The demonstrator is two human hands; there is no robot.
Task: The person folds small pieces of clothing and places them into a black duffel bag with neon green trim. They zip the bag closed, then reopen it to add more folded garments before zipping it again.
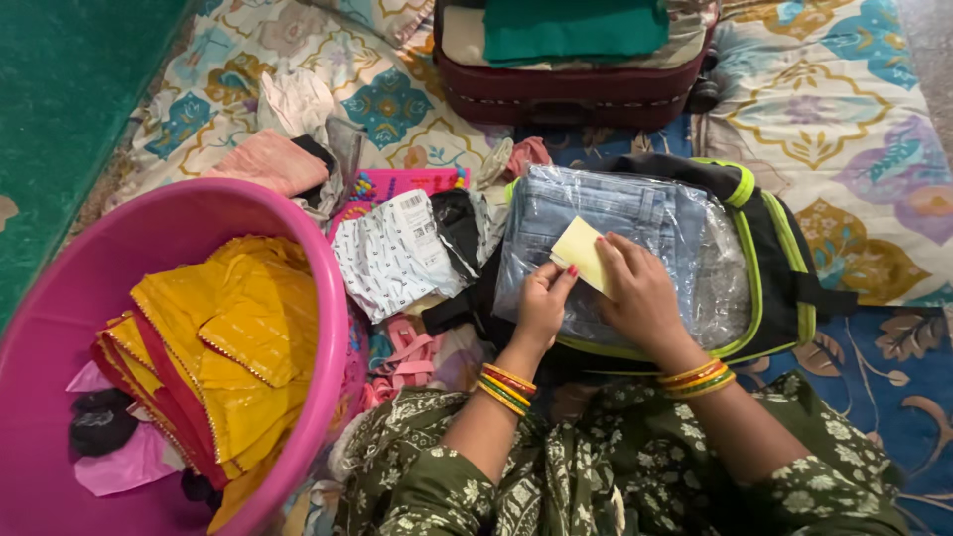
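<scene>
Folded blue jeans in a clear plastic bag [645, 223] lie on top of a black bag with bright green trim [784, 268]. A pale yellow slip of paper [579, 251] rests on the plastic. My left hand [542, 303] pinches the slip's lower left edge. My right hand [640, 293] lies flat on the slip's right side, pressing it against the plastic. Both wrists wear red and gold bangles.
A large pink tub [328, 298] at the left holds folded yellow and red cloth [228, 347]. A white printed packet [397, 253] and loose clothes lie between tub and bag. An open maroon suitcase [566, 94] with green cloth stands beyond, on a patterned sheet.
</scene>
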